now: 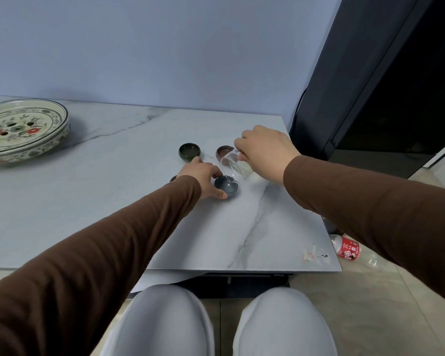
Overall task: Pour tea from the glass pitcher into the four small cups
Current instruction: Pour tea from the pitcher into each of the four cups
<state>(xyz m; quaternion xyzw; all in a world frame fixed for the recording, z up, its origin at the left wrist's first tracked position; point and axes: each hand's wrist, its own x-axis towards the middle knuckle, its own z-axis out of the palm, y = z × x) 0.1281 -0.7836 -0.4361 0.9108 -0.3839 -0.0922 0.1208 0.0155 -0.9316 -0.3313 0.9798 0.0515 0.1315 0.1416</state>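
Pouring is under way at the near right part of the marble table (88, 201). From my remote position I observe the right hand (265, 152) with its fingers closed around the glass pitcher (233, 165), which is tipped steeply to the left, spout down. A thin clear stream runs from the spout into the grey cup (226, 186) directly below. The left hand (203, 179) steadies that cup: thumb at its near side, fingers curled at its far left side, touching the rim.

The green cup (189, 151) stands beyond the left hand, apart from it. The brown cup (224, 151) sits behind the pitcher, partly hidden by the glass. A fourth cup (173, 179) shows only as a dark edge just left of the left wrist; I cannot tell its contents.

A patterned dish (23, 129) rests at the far left of the table, well apart from the cups. A plastic bottle (346, 249) with a red label lies on the floor beside the table's right edge.
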